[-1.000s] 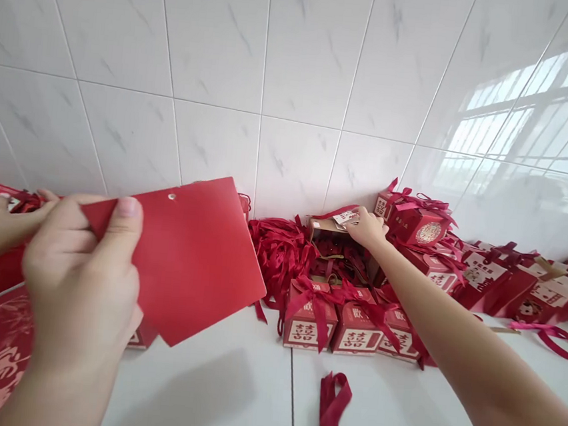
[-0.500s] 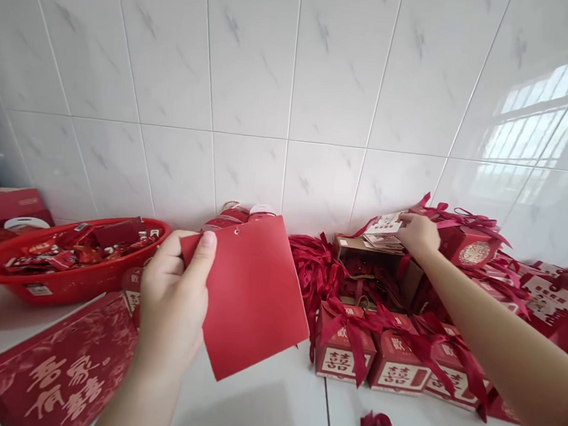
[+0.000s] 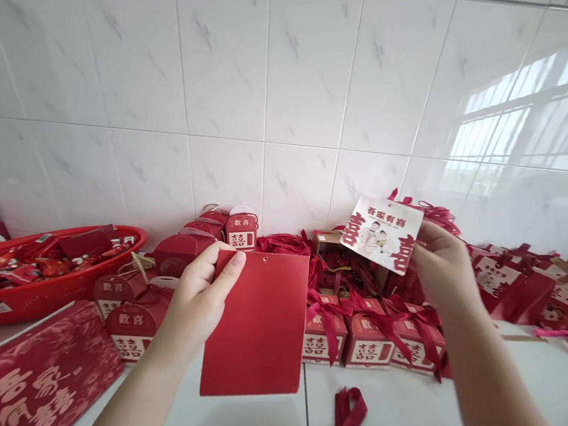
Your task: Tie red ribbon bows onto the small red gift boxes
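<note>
Between the thumb and fingers of my left hand [image 3: 208, 293] is a plain red card [image 3: 257, 328], upright with a small hole at its top edge. My right hand [image 3: 443, 262] grips a white printed card [image 3: 381, 232] by its right edge; it shows red characters, a drawn couple and a small hole at the top. The two cards are apart, the white one higher and to the right. Below the white card stands an open cardboard box [image 3: 328, 244] with dark red things inside. Red gift boxes with ribbons [image 3: 372, 335] are lined up in front of it.
A red plastic basin [image 3: 45, 297] full of wrapped sweets stands at the left. Near it lies a red printed bag [image 3: 38, 370]. Small rounded red boxes [image 3: 133, 322] sit beside the basin. A loose ribbon [image 3: 349, 420] lies in front. More red bags [image 3: 503, 281] line the tiled wall [image 3: 307, 74].
My right hand has lifted the white card off the cardboard box and brought it left and forward. The red card in my left hand has turned more upright. The view has shifted right.
</note>
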Demonstrator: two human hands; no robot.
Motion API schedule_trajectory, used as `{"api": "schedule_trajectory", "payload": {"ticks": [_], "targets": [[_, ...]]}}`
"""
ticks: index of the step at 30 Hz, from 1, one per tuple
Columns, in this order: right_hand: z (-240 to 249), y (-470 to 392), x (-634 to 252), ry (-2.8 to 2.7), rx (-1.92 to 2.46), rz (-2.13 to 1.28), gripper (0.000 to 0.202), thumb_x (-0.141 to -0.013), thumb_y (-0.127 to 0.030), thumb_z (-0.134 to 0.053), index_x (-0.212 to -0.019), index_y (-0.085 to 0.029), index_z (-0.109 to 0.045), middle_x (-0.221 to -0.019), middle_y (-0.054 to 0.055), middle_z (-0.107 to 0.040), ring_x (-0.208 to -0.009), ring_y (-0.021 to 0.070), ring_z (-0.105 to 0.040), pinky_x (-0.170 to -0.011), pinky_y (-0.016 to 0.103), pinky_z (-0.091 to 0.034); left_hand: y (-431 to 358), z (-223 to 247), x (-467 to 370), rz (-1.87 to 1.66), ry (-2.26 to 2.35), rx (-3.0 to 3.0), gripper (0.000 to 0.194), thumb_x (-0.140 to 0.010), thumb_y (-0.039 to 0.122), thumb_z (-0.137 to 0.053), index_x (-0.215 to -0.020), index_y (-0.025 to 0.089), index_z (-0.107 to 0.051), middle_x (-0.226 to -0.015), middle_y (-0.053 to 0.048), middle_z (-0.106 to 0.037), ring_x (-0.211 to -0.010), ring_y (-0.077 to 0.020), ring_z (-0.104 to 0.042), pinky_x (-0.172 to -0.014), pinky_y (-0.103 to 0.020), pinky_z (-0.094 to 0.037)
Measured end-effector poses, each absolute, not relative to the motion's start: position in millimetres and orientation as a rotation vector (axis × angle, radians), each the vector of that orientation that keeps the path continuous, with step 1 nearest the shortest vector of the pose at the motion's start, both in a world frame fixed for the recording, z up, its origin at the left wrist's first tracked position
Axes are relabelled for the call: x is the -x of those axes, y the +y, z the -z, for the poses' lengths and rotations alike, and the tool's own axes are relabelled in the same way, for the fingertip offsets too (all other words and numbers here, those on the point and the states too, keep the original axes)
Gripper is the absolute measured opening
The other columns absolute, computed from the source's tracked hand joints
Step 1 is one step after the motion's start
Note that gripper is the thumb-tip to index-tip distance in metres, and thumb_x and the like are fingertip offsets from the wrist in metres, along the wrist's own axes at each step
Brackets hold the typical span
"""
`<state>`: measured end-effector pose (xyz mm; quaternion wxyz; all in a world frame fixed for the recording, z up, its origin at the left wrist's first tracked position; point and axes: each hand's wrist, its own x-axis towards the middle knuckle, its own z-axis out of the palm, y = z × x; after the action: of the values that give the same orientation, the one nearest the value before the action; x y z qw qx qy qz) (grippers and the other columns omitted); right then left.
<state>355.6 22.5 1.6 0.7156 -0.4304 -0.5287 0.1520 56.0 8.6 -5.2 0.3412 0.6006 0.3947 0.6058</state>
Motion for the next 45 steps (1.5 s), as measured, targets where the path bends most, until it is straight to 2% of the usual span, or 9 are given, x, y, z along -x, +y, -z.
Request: {"api": "schedule_trajectory", "payload": {"ticks": [2,7,11,16,21,26,29,33,45], "targets": [[13.1,14.2,-344.4,-1.113,0.887,-0.427,0.031,-0.067,-0.019,-0.067,-0.098,-0.022,-0.065,-0.084,0.002,-0.070,-0.052,0.0107,-0.057,-0.043,0.021,-0.042,12.0,5.2,-67.7,-1.590,1.010,-1.589,0.029,-0.080,0.047,-0.060,-0.072,0.020,-0.052,-0.058,0.005,-0.041,-0.051,-0.0089,-0.038,-0.046,-0.018,-0.031],[27.1,20.1,-344.6,-0.980,0.785,-0.518,0.021,-0.076,-0.031,-0.066,-0.095,-0.022,-0.064,-0.090,0.004,-0.070,-0.060,0.0125,-0.061,-0.045,0.020,-0.043,48.2,5.0,-105.7,-1.675,0.868,-1.646,0.028,-0.083,0.047,-0.057,-0.074,0.021,-0.050,-0.058,0.006,-0.035,-0.049,-0.0081,-0.031,-0.047,-0.019,-0.029],[26.8,26.2,-353.2,-0.845,0.741,-0.585,0.025,-0.078,-0.042,-0.064,-0.094,-0.022,-0.062,-0.088,0.004,-0.070,-0.069,0.0168,-0.065,-0.055,0.025,-0.048,75.4,19.1,-137.4,-1.604,0.737,-1.674,0.027,-0.083,0.047,-0.058,-0.078,0.020,-0.053,-0.064,0.005,-0.045,-0.058,-0.0092,-0.043,-0.056,-0.019,-0.037],[35.2,38.5,-342.6,-1.034,0.834,-0.605,0.029,-0.080,-0.049,-0.060,-0.089,-0.022,-0.061,-0.083,0.002,-0.067,-0.072,0.0172,-0.062,-0.058,0.025,-0.045,85.7,47.0,-157.4,-1.492,0.717,-1.557,0.030,-0.083,0.051,-0.055,-0.081,0.021,-0.050,-0.074,0.003,-0.056,-0.067,-0.0126,-0.054,-0.062,-0.022,-0.043],[47.9,55.8,-320.8,-1.330,0.900,-0.668,0.048,-0.089,-0.059,-0.036,-0.073,-0.019,-0.057,-0.070,0.001,-0.060,-0.068,0.0171,-0.054,-0.067,0.028,-0.043,85.3,53.8,-156.9,-1.598,0.835,-1.708,0.034,-0.091,0.051,-0.040,-0.078,0.021,-0.049,-0.084,0.000,-0.056,-0.084,-0.0162,-0.053,-0.079,-0.027,-0.041],[57.7,61.9,-307.9,-1.400,1.086,-0.297,0.037,-0.084,-0.054,-0.051,-0.070,-0.020,-0.054,-0.073,0.002,-0.057,-0.076,0.0191,-0.049,-0.068,0.028,-0.040,87.1,52.7,-156.3,-1.598,0.919,-1.715,0.031,-0.082,0.048,-0.058,-0.093,0.022,-0.046,-0.094,-0.002,-0.058,-0.091,-0.0193,-0.056,-0.083,-0.033,-0.044],[61.0,62.2,-300.6,-1.376,0.988,-0.438,0.032,-0.085,-0.051,-0.050,-0.079,-0.020,-0.055,-0.074,0.002,-0.057,-0.069,0.0165,-0.049,-0.061,0.026,-0.040,86.5,52.9,-157.9,-1.557,0.856,-1.635,0.034,-0.081,0.047,-0.060,-0.102,0.023,-0.047,-0.097,-0.003,-0.060,-0.091,-0.0194,-0.060,-0.080,-0.032,-0.048],[63.8,62.9,-291.4,-1.278,0.939,-0.459,0.026,-0.086,-0.047,-0.051,-0.091,-0.021,-0.052,-0.075,-0.001,-0.056,-0.066,0.0143,-0.050,-0.060,0.024,-0.042,86.1,54.3,-159.0,-1.485,0.767,-1.573,0.028,-0.083,0.046,-0.058,-0.095,0.021,-0.053,-0.089,-0.003,-0.064,-0.085,-0.0190,-0.062,-0.077,-0.031,-0.051],[64.8,62.8,-288.5,-1.213,0.944,-0.513,0.027,-0.082,-0.048,-0.057,-0.085,-0.022,-0.052,-0.071,-0.001,-0.055,-0.063,0.0138,-0.050,-0.057,0.024,-0.044,87.6,55.9,-157.3,-1.460,0.696,-1.562,0.025,-0.085,0.044,-0.056,-0.096,0.022,-0.055,-0.090,-0.003,-0.066,-0.083,-0.0182,-0.064,-0.071,-0.027,-0.051]]}}
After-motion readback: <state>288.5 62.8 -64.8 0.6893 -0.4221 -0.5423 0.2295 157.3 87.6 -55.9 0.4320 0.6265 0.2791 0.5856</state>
